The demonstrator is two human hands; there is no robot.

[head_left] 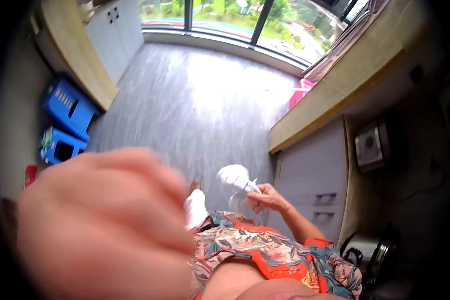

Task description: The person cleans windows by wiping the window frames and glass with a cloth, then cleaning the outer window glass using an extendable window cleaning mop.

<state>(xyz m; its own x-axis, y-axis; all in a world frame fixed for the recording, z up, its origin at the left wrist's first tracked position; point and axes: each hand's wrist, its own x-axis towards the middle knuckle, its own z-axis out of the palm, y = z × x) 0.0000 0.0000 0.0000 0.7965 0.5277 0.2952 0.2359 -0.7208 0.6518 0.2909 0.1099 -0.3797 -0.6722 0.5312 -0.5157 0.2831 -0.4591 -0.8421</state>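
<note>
My left hand (105,220) is raised very close to the camera and fills the lower left of the view. Motion smears its fingers, so I cannot make out whether it grips anything. Lower down, at waist height in front of the floral clothing (255,240), my right hand (267,197) is closed on a white bundled cloth (233,175). The cloth has thin dark lines and a bit of blue near the fingers. Part of it puffs out above the hand and part hangs below. A white-clad leg (196,209) shows between the two hands.
Blue plastic stools (70,107) stand at the left wall beside a pale cabinet (115,37). On the right are a counter (330,95), grey drawers (310,185), a small appliance (372,145) and a metal pot (367,250). A pink item (301,91) is near the window.
</note>
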